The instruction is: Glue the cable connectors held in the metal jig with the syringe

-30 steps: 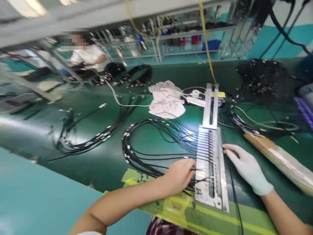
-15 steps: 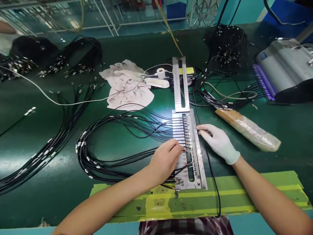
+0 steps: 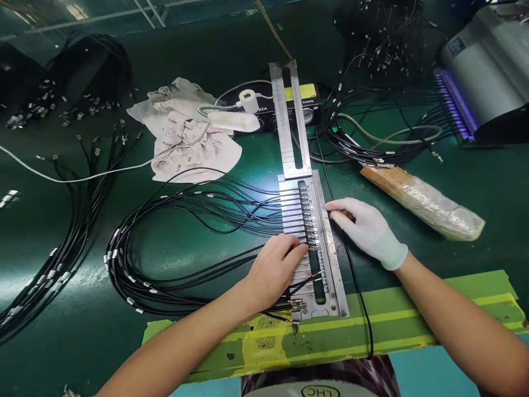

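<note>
A slotted metal fixture (image 3: 330, 259) lies lengthwise in front of me, with several black cables (image 3: 264, 212) laid side by side across its upper half. Their small metal connectors (image 3: 307, 212) line up along the slot. My bare left hand (image 3: 275, 267) is closed over the fixture's left side, thumb and forefinger pinching a cable end at the row's lower end. My gloved right hand (image 3: 363, 229) touches the fixture's right edge, thumb and fingertips pressed near it; whether they hold anything small is hidden. More loose cable ends (image 3: 294, 304) rest at the fixture's bottom left.
A second slotted metal plate (image 3: 303, 143) adjoins the fixture's far end, before a black control box (image 3: 264, 118). A crumpled cloth (image 3: 194, 143) lies left of it. A wrapped bundle (image 3: 425, 204) and a grey machine with purple light (image 3: 487, 77) stand right. Cable bundles (image 3: 78, 237) lie left.
The camera view has tilted down and shifted. My left hand stays pinched at the row's lower end, and my right hand stays at the fixture's right edge.
</note>
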Motion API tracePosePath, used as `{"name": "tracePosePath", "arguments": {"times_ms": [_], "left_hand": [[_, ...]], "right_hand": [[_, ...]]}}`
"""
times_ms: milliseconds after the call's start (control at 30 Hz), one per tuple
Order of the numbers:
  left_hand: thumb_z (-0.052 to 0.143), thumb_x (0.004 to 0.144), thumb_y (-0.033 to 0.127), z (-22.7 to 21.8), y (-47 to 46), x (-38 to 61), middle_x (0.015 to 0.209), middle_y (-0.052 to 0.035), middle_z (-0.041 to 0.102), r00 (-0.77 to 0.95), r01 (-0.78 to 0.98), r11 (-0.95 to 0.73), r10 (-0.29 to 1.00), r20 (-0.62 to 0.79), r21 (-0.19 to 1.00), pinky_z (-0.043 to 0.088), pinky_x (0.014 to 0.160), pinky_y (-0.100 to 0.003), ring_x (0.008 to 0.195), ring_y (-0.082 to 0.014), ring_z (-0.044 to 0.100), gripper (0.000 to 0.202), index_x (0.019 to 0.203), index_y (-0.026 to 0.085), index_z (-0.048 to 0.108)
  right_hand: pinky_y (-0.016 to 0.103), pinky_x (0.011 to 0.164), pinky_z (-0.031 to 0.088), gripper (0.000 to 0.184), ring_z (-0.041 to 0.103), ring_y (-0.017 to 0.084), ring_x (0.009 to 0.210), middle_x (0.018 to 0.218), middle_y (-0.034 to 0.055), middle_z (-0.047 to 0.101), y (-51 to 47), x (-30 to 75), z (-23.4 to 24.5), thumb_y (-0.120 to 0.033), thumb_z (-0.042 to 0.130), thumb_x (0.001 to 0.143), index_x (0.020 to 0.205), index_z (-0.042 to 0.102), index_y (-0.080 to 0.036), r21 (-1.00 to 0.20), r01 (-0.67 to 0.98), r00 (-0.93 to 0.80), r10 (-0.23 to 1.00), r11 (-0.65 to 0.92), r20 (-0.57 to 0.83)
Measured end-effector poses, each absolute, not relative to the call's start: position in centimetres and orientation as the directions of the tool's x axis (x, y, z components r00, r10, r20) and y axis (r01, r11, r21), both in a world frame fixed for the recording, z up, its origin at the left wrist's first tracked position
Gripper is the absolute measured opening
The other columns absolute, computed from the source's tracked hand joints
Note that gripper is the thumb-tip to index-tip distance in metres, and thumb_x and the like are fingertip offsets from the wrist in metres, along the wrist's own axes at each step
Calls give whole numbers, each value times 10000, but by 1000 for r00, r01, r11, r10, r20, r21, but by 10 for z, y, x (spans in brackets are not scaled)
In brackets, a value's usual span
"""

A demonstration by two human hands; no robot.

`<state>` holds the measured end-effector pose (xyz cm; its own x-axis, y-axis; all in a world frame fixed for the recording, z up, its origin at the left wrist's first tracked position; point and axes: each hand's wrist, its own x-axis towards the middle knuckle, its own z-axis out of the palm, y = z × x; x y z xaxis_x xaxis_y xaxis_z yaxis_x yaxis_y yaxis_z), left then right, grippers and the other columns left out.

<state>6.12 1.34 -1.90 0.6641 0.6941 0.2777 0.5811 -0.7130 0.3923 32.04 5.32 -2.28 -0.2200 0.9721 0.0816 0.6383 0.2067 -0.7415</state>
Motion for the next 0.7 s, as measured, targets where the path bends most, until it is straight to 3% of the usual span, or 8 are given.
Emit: {"name": "tracePosePath", "arguments": {"times_ms": [133,333,533,700], "left_hand": [[380,1039,161,-19,17,60,1067,-90,611,723,558,-754,647,243,347,476,798,-312,928,-184,548,244,1210,150,554],[373,1049,171,-21,17,59,1131,-99,610,737,518,-737,642,210,434,478,875,-312,1003,-185,544,250,1250,150,521],[422,1017,133,-20,8,62,1045,-95,626,720,575,-775,632,286,264,470,852,-372,977,-219,537,238,1200,143,574],[391,991,74,-19,0,62,1041,-135,588,728,586,-767,640,246,261,512,812,-346,905,-212,513,342,1296,67,545]], "right_hand": [[390,950,512,222,661,220,1067,1145,10,721,53,321,-24,-300,542,979,1145,682,-256,-748,630,-224,971,209,83],[392,942,515,219,665,225,1046,1128,15,725,54,321,-23,-305,544,978,1136,686,-250,-746,631,-224,971,211,85],[379,946,512,213,663,216,1052,1132,10,722,55,321,-24,-301,541,985,1135,682,-246,-755,620,-223,970,215,94],[376,941,510,207,662,210,1052,1134,3,722,55,322,-23,-291,541,986,1133,682,-257,-755,619,-229,970,214,88]]}}
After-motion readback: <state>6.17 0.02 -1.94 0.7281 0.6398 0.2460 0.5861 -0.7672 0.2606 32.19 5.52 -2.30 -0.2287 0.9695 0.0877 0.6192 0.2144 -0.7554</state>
